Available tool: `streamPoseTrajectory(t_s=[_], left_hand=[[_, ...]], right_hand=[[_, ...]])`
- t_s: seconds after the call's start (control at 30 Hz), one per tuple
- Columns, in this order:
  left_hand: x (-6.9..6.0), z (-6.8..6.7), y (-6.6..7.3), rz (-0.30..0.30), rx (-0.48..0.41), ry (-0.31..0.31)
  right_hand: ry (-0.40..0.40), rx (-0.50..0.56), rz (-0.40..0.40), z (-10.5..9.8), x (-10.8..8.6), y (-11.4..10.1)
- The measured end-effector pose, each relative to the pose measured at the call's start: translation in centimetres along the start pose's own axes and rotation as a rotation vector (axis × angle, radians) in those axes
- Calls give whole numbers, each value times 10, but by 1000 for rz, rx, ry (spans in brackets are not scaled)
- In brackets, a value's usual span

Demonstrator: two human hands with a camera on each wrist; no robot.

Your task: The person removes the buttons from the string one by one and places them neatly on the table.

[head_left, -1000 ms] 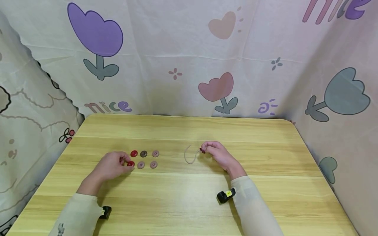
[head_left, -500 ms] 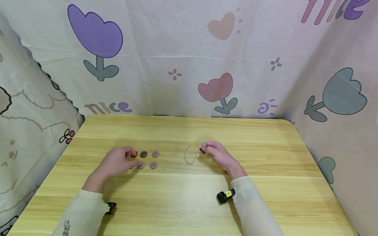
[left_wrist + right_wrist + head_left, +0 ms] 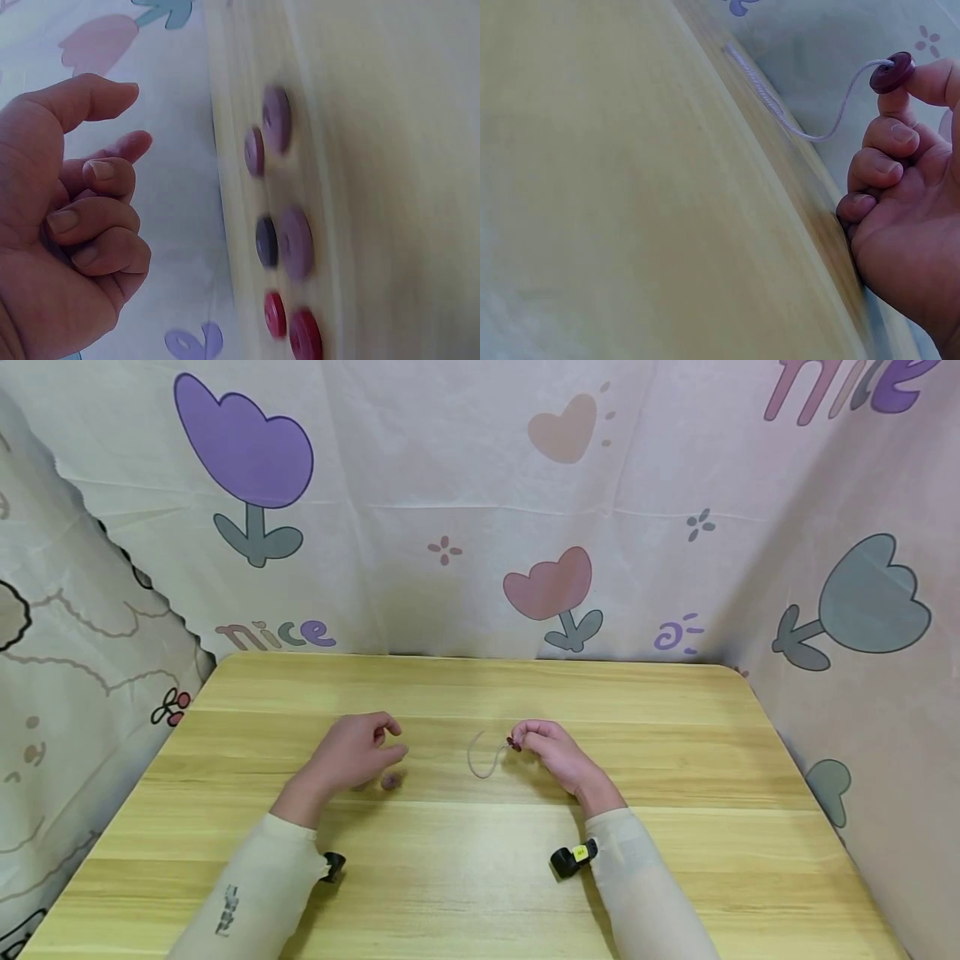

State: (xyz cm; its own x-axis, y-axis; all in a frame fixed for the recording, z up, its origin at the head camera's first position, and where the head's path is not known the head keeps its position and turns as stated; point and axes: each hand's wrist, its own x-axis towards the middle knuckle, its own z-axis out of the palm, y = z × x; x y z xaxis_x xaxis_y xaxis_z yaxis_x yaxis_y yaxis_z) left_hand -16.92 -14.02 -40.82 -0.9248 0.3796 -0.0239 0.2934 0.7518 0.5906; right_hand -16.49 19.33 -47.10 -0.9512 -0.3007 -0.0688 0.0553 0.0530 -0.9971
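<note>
My left hand [image 3: 351, 750] hovers over the buttons with nothing in its grasp, its thumb and index finger apart. In the left wrist view, two rows of buttons lie on the table: a red button [image 3: 305, 335], a smaller-looking red one [image 3: 275, 313], a dark button [image 3: 266, 241] and several mauve buttons [image 3: 296, 244]. The head view shows one mauve button [image 3: 390, 782] below the left fingertips; the hand hides most others. My right hand [image 3: 558, 756] pinches a dark red button [image 3: 892, 73] between thumb and index finger. A pale string [image 3: 832, 133] passes from this button and trails onto the table.
The wooden table [image 3: 480, 877] has a printed cloth [image 3: 420, 460] hanging behind it and at both sides. Black wrist cameras [image 3: 573, 858] sit on both sleeves.
My left hand has moved right and away from the red buttons, across the rows toward the mauve ones at the right end. My right hand stays put with the threaded button.
</note>
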Motion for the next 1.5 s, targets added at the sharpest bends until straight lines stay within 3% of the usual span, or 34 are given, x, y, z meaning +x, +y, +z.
streamPoseTrajectory(t_s=[0.2, 0.47, 1.1, 1.23, 1.37, 1.5], left_hand=[[10, 10, 23, -45, -141, -72], [21, 24, 47, 8, -70, -56], [36, 67, 71, 133, -73, -58], [37, 76, 75, 160, -67, -31], [38, 85, 78, 189, -96, 43], [40, 92, 81, 183, -125, 85]], right_hand=[[3, -2, 2, 0, -1, -1], [-1, -4, -6, 0, -2, -2], [5, 10, -11, 0, -1, -1], [-6, 24, -15, -1, -2, -1], [-13, 29, -21, -1, -2, 0], [-17, 29, -19, -1, -1, 1]])
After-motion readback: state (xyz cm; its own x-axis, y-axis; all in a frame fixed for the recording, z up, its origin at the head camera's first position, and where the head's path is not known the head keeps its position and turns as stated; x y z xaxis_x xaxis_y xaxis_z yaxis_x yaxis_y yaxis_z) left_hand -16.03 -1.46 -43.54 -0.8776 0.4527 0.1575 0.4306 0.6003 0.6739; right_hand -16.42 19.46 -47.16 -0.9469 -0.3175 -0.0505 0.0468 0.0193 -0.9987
